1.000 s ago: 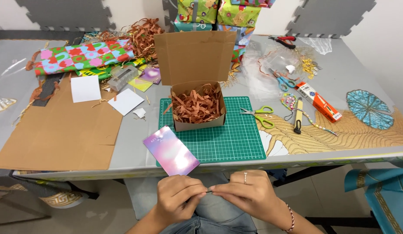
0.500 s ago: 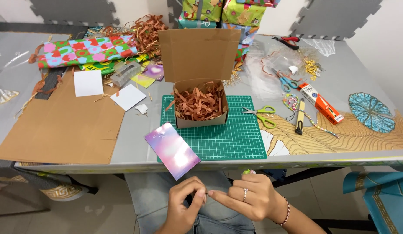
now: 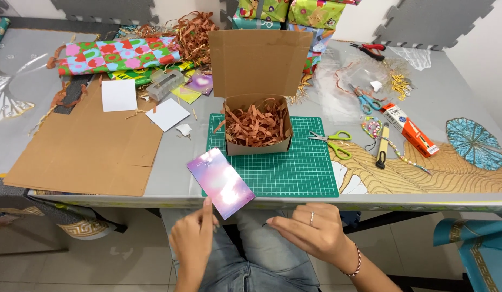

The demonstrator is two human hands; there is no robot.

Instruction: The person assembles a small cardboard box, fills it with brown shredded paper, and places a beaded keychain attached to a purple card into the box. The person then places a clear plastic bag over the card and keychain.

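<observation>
Change: Where the two hands had been pinched together over the lap half a second before, they had drawn apart, nothing visible between them.
Left hand [image 3: 192, 238]: fingers loosely extended, holding nothing, one fingertip raised to touch the lower edge of the purple card [image 3: 221, 182].
Right hand [image 3: 309, 233]: flat and relaxed, palm down, empty, a ring on one finger, below the counter [image 3: 170, 167] edge.
Card: lay tilted over the front edge of the counter, its lower corner overhanging, its far side overlapping the green mat [image 3: 294, 173].
Box [image 3: 257, 127]: sat on the mat, lid up, full of brown paper shreds, well apart from both hands.
Meaning: the fiddling at the lap looked finished; attention seemed turned to the card.
</observation>
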